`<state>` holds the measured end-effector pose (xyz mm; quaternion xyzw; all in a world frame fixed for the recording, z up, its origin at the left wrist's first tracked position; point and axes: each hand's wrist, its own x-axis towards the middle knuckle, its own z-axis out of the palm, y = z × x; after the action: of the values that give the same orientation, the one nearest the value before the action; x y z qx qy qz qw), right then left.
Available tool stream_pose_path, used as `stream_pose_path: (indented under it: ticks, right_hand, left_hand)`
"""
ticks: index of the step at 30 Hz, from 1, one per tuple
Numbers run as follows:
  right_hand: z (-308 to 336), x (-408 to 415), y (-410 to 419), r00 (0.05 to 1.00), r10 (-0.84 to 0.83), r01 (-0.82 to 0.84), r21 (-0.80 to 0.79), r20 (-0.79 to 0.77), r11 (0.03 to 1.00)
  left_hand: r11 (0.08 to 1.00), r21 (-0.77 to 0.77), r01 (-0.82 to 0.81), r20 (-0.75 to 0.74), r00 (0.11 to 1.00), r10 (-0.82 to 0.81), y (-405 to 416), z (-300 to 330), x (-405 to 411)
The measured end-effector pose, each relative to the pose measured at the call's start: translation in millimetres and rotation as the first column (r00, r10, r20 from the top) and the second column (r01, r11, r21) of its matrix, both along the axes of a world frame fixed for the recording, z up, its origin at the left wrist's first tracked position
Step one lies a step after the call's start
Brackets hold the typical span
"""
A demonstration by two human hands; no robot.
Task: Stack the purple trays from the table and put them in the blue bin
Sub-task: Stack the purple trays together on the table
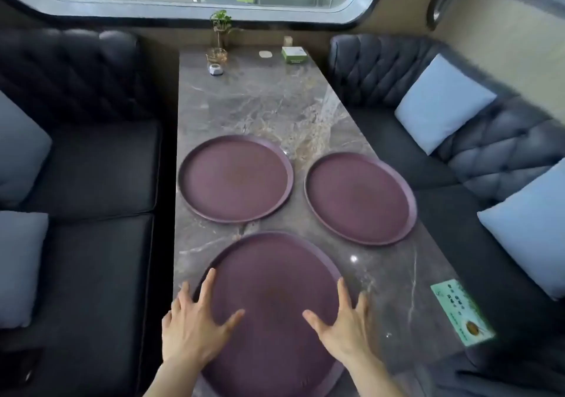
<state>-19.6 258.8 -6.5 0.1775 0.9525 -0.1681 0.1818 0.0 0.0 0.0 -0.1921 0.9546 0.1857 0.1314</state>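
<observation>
— Since both hands sit on the nearest tray (272,314), would you say the person has hold of it yet?

— Not gripped, I'd judge. Going from the left: the left hand (191,329) lies spread on the tray's left edge, fingers (207,283) fanned wide, the outer ones over the rim and the thumb flat on the inside surface. The right hand (344,324) mirrors it on the right edge. Both are fully splayed and closed on nothing; whether any fingertip hooks under the rim, I cannot tell.

— Why set them like that?

— Probably to take a wide round tray evenly from both sides so it lifts level. It looks like the first step of the stacking.

— Where are the other trays?

— All three lie flat on the desk (275,103), apart from one another and unstacked. The far left tray (235,179) is beyond the nearest one, and the far right tray (360,198) is beside it, close to the desk's right edge. The blue bin is not in view.

— And how do they look?

— Round, dull purple, matte, with a low raised rim and nothing on them. They seem alike in shape, so I'd expect them to nest. Beyond them, at the window end, stand a small plant (220,34) and a green box (294,55).
</observation>
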Motion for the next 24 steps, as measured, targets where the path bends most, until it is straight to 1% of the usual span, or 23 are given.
stream_pose_path:
  ticks: [1, 3, 6, 9, 12, 15, 18, 24]
  right_hand:
    - [-3.6, 0.3, 0.6, 0.999, -0.015, 0.017, -0.039, 0.042, 0.999]
    - [-8.0, 1.6, -0.6, 0.998, -0.040, 0.042, -0.035, 0.047, 0.999]
    - [-10.2, -0.5, -0.9, 0.996, -0.089, 0.090, -0.050, 0.015, 0.995]
    - [-6.3, -4.6, 4.6, 0.989, -0.146, 0.145, -0.070, -0.001, 0.987]
    - [5.7, -7.0, 12.7, 0.983, -0.184, 0.184, 0.004, -0.012, 0.983]
    - [24.0, -17.3, 26.2, 0.970, -0.229, 0.233, 0.042, -0.081, 0.972]
    - [43.5, -38.4, 49.1, 0.958, -0.249, 0.260, 0.056, -0.145, 0.964]
    - [71.4, -104.2, 109.5, 0.931, -0.272, 0.295, 0.063, -0.244, 0.953]
  left_hand:
    - [0.999, 0.045, -0.016, 0.045, 0.999, 0.014, -0.6, -4.0, -0.9]
    - [0.992, 0.098, -0.075, 0.060, 0.996, 0.070, 1.2, -12.6, -0.5]
    - [0.961, 0.204, -0.184, 0.055, 0.983, 0.177, 4.4, -20.5, -4.3]
    - [0.937, 0.241, -0.254, 0.010, 0.966, 0.259, 5.0, -19.6, -8.2]
    - [0.930, 0.232, -0.284, -0.076, 0.948, 0.309, 13.2, -16.3, -13.9]
    - [0.928, 0.253, -0.274, -0.147, 0.937, 0.317, 30.1, -5.4, -31.4]
    - [0.935, 0.279, -0.220, -0.210, 0.936, 0.283, 50.7, 13.3, -60.7]
    - [0.940, 0.321, -0.116, -0.308, 0.926, 0.220, 103.0, 44.1, -133.8]
